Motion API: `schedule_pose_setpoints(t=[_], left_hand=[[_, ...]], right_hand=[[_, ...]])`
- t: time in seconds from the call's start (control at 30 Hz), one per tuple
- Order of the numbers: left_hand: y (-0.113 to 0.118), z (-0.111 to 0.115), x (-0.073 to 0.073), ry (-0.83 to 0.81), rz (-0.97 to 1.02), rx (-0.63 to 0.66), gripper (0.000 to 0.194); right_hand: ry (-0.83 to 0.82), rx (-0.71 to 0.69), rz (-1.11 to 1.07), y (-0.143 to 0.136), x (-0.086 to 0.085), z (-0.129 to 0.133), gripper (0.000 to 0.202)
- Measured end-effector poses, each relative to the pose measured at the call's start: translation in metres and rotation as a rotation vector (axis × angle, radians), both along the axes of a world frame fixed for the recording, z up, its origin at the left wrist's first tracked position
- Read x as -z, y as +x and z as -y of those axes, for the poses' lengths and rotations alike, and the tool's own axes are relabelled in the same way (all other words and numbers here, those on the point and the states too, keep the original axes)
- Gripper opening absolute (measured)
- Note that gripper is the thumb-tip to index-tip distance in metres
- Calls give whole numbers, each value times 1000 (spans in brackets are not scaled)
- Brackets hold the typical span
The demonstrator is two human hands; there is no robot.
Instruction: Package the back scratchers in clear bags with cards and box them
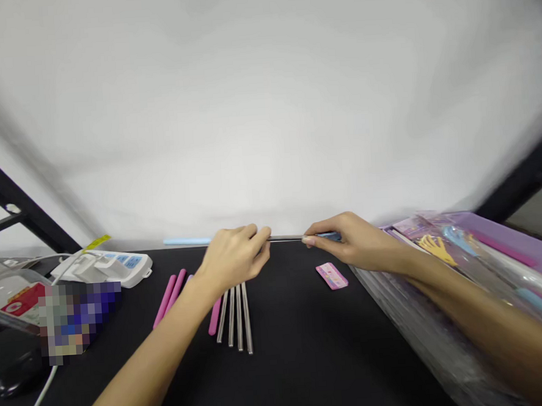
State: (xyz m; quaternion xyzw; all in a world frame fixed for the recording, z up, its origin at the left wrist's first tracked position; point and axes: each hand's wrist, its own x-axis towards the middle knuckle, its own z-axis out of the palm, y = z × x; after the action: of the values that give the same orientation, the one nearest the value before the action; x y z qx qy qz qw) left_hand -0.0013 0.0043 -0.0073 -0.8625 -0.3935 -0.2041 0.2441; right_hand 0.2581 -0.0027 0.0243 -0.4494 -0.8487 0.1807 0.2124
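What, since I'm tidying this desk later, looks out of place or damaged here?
Nothing looks spilled or damaged. Slightly odd is the pink card lying slanted and alone on the black table, below the right hand, apart from the silver rods. Part of the left side is pixelated, so I can't judge that.

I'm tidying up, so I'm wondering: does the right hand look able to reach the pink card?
Probably yes: the pink card lies uncovered on the black table near the right hand, though that hand holds the metal rod and would likely need to let go first.
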Motion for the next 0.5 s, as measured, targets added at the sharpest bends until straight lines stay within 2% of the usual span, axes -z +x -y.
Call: schedule_pose_setpoints(t=[0.13, 0.27, 0.33, 0.5], left_hand=[[-12, -8, 0, 63, 25, -88, 21], [4, -6, 4, 77, 1, 24, 21], [7, -7, 8, 64, 0, 25, 20], [-22, -25, 12, 32, 6, -125, 18]], right_hand=[[43, 29, 28, 19, 3, 2, 33], [34, 28, 2, 19, 9, 5, 32], [5, 28, -11, 22, 11, 6, 32], [-4, 176, 45, 56, 10, 11, 35]])
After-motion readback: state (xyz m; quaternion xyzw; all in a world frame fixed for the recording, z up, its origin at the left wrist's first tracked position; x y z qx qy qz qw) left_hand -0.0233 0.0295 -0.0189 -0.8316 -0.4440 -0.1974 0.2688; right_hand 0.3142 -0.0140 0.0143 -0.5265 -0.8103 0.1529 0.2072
